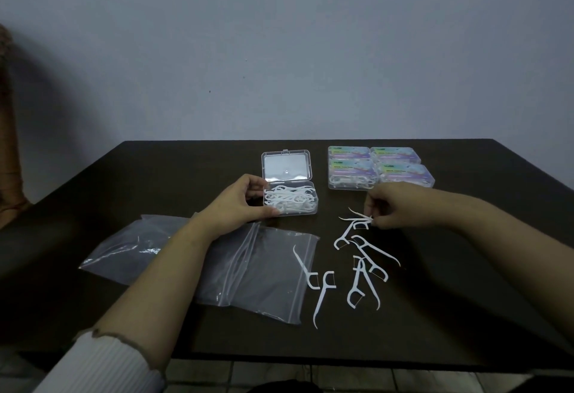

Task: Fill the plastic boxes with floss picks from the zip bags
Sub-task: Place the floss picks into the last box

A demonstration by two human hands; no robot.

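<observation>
An open clear plastic box [291, 203] full of white floss picks sits mid-table, its lid [286, 165] tipped back. My left hand [239, 203] grips the box's left side, thumb along its front edge. To the right, my right hand [394, 206] pinches a few floss picks [357, 220] just above the table. Several loose floss picks [360, 265] lie scattered below that hand. Two flat clear zip bags lie in front: one [264, 271] under my left forearm, the other [130, 246] further left.
Several closed, labelled boxes [380, 167] filled with picks stand in a block at the back right. The dark table [466, 299] has its front edge close to me. A grey wall rises behind, and a brown object [7, 131] stands at the far left.
</observation>
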